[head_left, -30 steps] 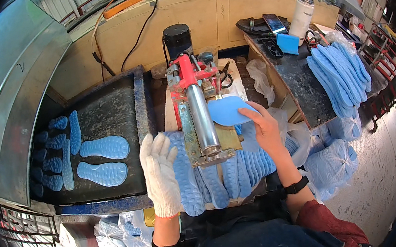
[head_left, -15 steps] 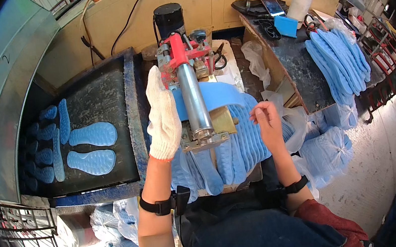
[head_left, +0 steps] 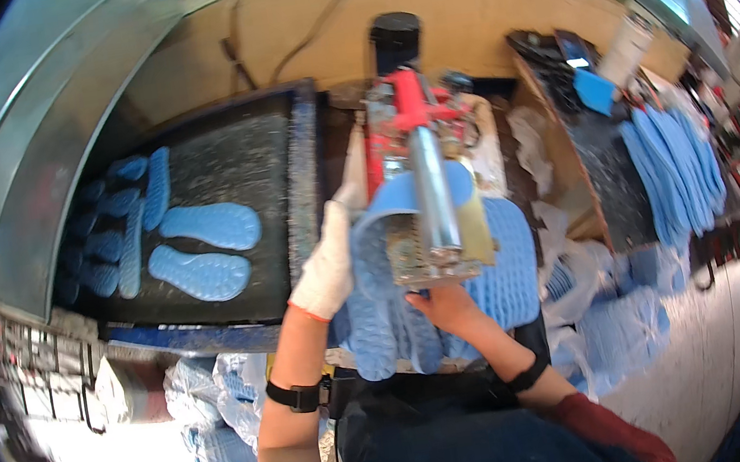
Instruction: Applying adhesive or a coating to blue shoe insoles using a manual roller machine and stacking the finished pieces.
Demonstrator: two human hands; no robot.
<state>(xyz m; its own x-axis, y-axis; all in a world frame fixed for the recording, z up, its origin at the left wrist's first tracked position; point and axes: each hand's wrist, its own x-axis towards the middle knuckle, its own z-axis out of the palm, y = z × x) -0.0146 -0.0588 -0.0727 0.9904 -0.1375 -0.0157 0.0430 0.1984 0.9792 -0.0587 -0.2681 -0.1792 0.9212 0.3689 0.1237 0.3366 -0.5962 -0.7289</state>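
The blue sheet (head_left: 395, 196) runs behind the shiny roller (head_left: 433, 195) in the middle of the frame. It looks light, soft and bendy, so hold its left edge gently. The gloved left hand (head_left: 331, 250) is beside that edge, its grip flat, not closed. The right hand (head_left: 445, 305) is lower down, fingers partly hidden; I can't tell its grip. The tray's edge (head_left: 303, 188) is close at left; more room shows toward the right desk (head_left: 603, 191).

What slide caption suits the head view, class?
Gloved left hand, bare right hand: blue sole curving beneath a metal cylinder.
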